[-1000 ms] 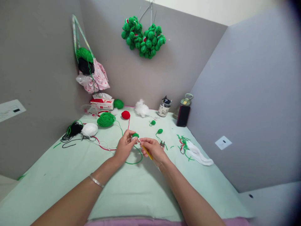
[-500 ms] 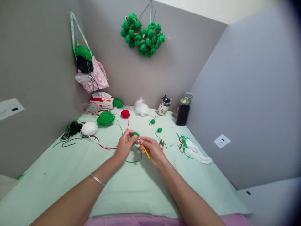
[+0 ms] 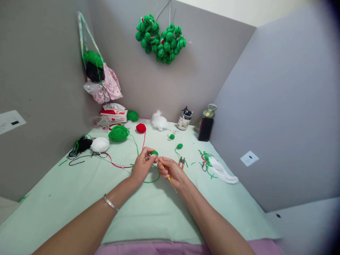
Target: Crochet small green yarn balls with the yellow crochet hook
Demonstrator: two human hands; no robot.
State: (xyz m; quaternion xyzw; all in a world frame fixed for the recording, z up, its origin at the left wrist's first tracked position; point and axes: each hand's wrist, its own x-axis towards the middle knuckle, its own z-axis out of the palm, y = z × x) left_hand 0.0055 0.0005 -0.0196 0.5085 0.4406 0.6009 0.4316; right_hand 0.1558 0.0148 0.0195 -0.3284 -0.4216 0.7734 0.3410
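Note:
Between the thumb and fingers of my left hand (image 3: 142,165) is a small green crochet piece (image 3: 154,153). My right hand (image 3: 171,170) pinches a crochet hook (image 3: 169,178) with a yellow grip, its metal end slanting down toward my wrist. The hook's tip is hidden where both hands meet at the piece. A loop of green yarn (image 3: 152,182) hangs below my hands onto the cloth. Beyond my left hand, a ball of green yarn (image 3: 119,133) trails a strand toward it. Small thread snips (image 3: 181,162) with orange handles lie just past my right hand.
On the left are white yarn (image 3: 100,145) and black yarn (image 3: 82,145). Red yarn (image 3: 141,128), stuffing (image 3: 159,120), a jar (image 3: 183,122) and a phone (image 3: 205,129) stand along the back. Yarn scraps (image 3: 206,159) and a white cloth (image 3: 223,171) lie right. Green crocheted pieces (image 3: 160,40) hang above.
My right hand has turned the hook steeper, so more of its metal end shows below the palm. The green piece sits slightly lower in my left fingers. The whole view shifted a little.

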